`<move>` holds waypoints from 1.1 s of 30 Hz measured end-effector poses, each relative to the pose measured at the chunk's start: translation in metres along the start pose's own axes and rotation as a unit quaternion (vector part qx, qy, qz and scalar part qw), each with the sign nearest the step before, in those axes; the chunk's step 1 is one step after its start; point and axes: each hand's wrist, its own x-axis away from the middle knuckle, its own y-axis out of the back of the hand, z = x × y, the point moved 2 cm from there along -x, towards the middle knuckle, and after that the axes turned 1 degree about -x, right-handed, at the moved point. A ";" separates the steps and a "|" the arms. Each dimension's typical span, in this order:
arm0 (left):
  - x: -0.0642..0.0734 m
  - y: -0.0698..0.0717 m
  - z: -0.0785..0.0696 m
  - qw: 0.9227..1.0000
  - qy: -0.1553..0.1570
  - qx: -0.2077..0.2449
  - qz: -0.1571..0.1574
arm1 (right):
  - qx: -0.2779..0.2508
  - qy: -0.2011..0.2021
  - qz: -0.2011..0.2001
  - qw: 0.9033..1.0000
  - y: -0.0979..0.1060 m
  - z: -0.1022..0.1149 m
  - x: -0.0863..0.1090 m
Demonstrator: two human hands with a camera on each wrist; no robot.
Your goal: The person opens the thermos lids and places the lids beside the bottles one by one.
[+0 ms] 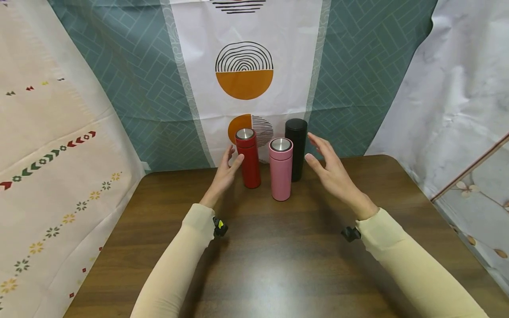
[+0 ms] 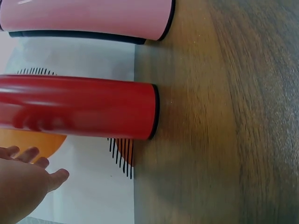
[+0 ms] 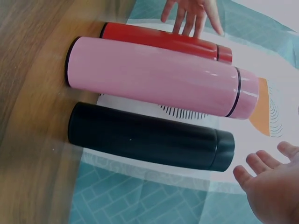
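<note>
Three slim thermos bottles stand upright near the back of the table. The red thermos [image 1: 250, 165] is on the left, the pink thermos [image 1: 280, 176] in the middle and closer to the front, the black thermos [image 1: 299, 150] behind it to the right. My left hand [image 1: 225, 174] is just left of the red thermos, fingers spread and holding nothing; the left wrist view shows a gap between fingers and bottle. To the right of the black thermos, my right hand [image 1: 334, 174] is raised with thumb and fingers apart, also holding nothing. The red and pink lids have silver tops.
The brown wooden table [image 1: 278, 256] runs from the bottles toward me. A patterned cloth [image 1: 159, 79] hangs right behind its back edge. Pale printed cloths hang at the left [image 1: 51, 176] and right [image 1: 449, 110] sides.
</note>
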 end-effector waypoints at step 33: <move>-0.011 -0.028 -0.004 1.000 -0.005 0.015 -0.025 | 0.008 0.076 0.030 0.997 -0.029 0.037 -0.002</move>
